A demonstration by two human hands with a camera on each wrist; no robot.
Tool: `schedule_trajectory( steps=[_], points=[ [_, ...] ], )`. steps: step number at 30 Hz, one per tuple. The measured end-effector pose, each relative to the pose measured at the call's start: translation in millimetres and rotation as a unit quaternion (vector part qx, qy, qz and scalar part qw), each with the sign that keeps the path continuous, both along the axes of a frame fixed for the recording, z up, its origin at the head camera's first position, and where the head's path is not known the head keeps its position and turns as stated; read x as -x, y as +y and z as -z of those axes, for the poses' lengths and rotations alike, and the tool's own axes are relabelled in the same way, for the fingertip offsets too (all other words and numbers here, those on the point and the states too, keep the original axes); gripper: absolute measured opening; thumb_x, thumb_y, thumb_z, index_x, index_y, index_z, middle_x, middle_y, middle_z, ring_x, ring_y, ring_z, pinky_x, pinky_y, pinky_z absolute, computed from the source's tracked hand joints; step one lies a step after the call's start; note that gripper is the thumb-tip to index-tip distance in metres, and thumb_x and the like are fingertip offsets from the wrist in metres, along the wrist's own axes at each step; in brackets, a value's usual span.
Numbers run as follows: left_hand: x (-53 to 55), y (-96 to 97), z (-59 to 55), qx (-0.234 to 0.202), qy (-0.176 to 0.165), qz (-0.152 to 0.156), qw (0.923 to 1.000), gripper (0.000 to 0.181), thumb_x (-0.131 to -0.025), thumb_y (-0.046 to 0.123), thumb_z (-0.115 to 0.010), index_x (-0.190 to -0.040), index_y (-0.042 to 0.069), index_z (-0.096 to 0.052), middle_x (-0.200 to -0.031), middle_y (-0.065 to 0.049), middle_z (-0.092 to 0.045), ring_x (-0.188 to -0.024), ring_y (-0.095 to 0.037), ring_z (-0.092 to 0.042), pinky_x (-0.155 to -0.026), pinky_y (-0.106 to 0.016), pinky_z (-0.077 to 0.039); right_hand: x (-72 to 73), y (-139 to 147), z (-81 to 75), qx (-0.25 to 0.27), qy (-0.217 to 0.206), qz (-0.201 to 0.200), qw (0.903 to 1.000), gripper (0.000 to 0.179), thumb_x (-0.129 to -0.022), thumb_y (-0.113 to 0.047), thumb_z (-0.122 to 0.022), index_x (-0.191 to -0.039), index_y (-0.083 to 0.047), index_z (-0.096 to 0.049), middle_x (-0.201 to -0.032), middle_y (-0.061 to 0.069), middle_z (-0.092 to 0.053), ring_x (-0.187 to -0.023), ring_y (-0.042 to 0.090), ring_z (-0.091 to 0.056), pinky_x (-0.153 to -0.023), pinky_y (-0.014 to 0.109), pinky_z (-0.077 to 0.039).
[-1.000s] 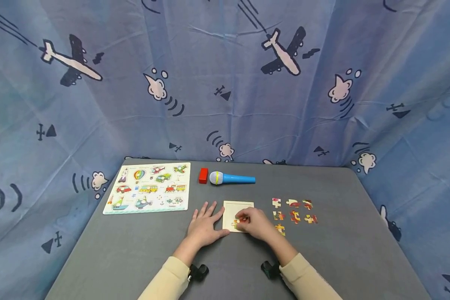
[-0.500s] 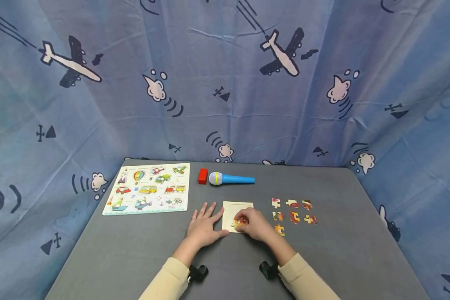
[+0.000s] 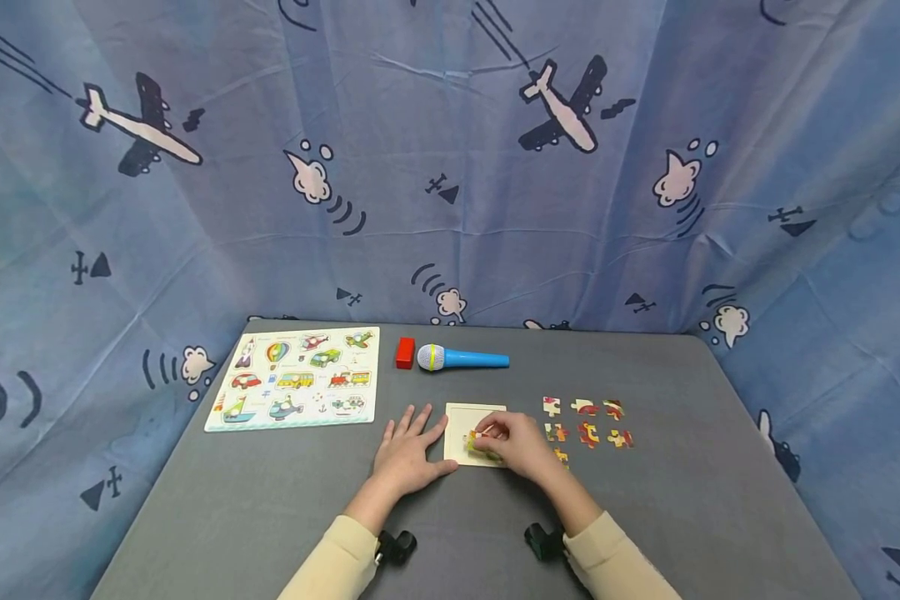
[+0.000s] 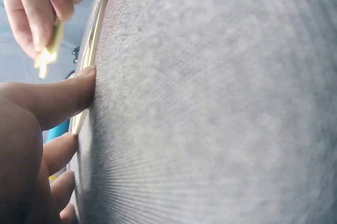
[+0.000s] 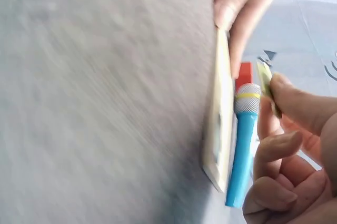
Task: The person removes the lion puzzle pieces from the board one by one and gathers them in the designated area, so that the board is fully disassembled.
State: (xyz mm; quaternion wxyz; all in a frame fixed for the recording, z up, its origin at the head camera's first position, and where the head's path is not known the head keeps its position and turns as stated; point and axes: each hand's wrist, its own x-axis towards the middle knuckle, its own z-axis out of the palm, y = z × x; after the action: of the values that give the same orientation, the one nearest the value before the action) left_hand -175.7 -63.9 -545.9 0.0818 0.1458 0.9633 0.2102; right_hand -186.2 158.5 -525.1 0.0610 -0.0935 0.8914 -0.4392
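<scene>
A square cream puzzle tray (image 3: 461,417) lies flat in front of me in the head view. My left hand (image 3: 407,460) rests beside it on the table with fingers spread; its thumb and index fingertips are at the tray's left edge. Over the tray, my right hand (image 3: 519,446) pinches a yellow-green jigsaw piece (image 3: 476,442) between thumb and fingers. Both wrist views show that jigsaw piece (image 5: 267,81) raised off the tray, tilted on edge. Several loose jigsaw pieces (image 3: 588,433) lie in rows to the right, one partly covered by my right wrist.
A white picture board (image 3: 292,379) with vehicle shapes lies at the back left. Behind the tray are a red block (image 3: 405,353) and a blue toy microphone (image 3: 474,359). A patterned blue curtain (image 3: 390,167) hangs around the grey table (image 3: 690,500).
My right hand has lifted slightly and shifted a little right, and the jigsaw piece in its fingers has tilted up. The left hand stays in place.
</scene>
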Motion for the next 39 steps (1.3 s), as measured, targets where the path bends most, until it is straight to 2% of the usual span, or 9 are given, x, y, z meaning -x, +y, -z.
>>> schedule_trajectory(
  steps=[3,8,15,21,27,35,39],
  points=[
    [0.5,0.0,1.4,0.002,-0.006,-0.004,1.0000,0.081,-0.087,0.061,-0.068,-0.155,0.025,-0.044,-0.166,-0.007,-0.029,-0.156,-0.035,-0.014,-0.123,-0.059,-0.012,-0.6,8.5,-9.3,0.007,-0.005,0.007,0.9999,0.015,-0.083,-0.023,-0.083,-0.093,-0.015,-0.076,-0.075,-0.004,-0.068,-0.062,0.009,-0.056,-0.056,0.023,-0.045],
    [1.1,-0.6,2.7,-0.002,-0.005,-0.002,1.0000,0.080,-0.087,0.060,-0.069,-0.154,0.025,-0.044,-0.166,-0.007,-0.029,-0.156,-0.035,-0.015,-0.123,-0.059,-0.013,-5.9,32.0,-20.1,-0.006,0.016,0.014,0.9998,0.011,-0.089,-0.024,-0.078,-0.097,-0.017,-0.077,-0.078,-0.005,-0.065,-0.066,0.011,-0.053,-0.058,0.024,-0.045],
    [0.7,-0.9,2.4,0.001,-0.003,0.001,1.0000,0.081,-0.086,0.062,-0.068,-0.154,0.025,-0.045,-0.166,-0.007,-0.029,-0.156,-0.035,-0.016,-0.123,-0.059,-0.015,-16.9,70.1,-25.1,-0.014,0.025,0.033,0.9990,0.016,-0.091,-0.025,-0.076,-0.102,-0.013,-0.076,-0.080,-0.002,-0.067,-0.066,0.011,-0.055,-0.057,0.025,-0.047],
    [0.7,-0.6,2.3,-0.002,-0.003,0.000,1.0000,0.081,-0.086,0.063,-0.068,-0.154,0.026,-0.045,-0.166,-0.006,-0.029,-0.156,-0.035,-0.015,-0.123,-0.060,-0.014,-23.7,105.9,-20.6,-0.013,0.014,0.064,0.9978,0.021,-0.087,-0.026,-0.081,-0.096,-0.009,-0.074,-0.082,0.001,-0.071,-0.069,0.011,-0.062,-0.060,0.025,-0.050],
    [1.1,-0.9,1.8,-0.001,-0.007,0.001,1.0000,0.080,-0.087,0.063,-0.067,-0.154,0.026,-0.044,-0.167,-0.005,-0.028,-0.156,-0.034,-0.014,-0.123,-0.059,-0.014,-33.1,135.5,-13.4,-0.031,0.005,0.082,0.9961,0.023,-0.088,-0.028,-0.079,-0.098,-0.007,-0.074,-0.082,0.002,-0.071,-0.068,0.012,-0.060,-0.058,0.025,-0.049],
    [0.8,-0.6,-0.4,-0.001,-0.013,-0.002,0.9999,0.080,-0.087,0.061,-0.068,-0.155,0.026,-0.044,-0.167,-0.006,-0.028,-0.156,-0.035,-0.014,-0.123,-0.060,-0.013,-36.6,152.5,-2.3,-0.064,-0.015,0.098,0.9930,0.025,-0.090,-0.032,-0.078,-0.098,-0.009,-0.074,-0.079,0.000,-0.069,-0.066,0.009,-0.057,-0.059,0.025,-0.046],
    [0.8,-0.2,0.1,0.001,-0.012,-0.003,0.9999,0.080,-0.087,0.061,-0.068,-0.154,0.026,-0.044,-0.167,-0.006,-0.028,-0.156,-0.035,-0.015,-0.123,-0.059,-0.014,-36.8,157.9,3.9,-0.083,-0.022,0.091,0.9921,0.022,-0.090,-0.030,-0.077,-0.097,-0.009,-0.075,-0.078,-0.001,-0.069,-0.068,0.009,-0.058,-0.062,0.026,-0.046]
  ],
)
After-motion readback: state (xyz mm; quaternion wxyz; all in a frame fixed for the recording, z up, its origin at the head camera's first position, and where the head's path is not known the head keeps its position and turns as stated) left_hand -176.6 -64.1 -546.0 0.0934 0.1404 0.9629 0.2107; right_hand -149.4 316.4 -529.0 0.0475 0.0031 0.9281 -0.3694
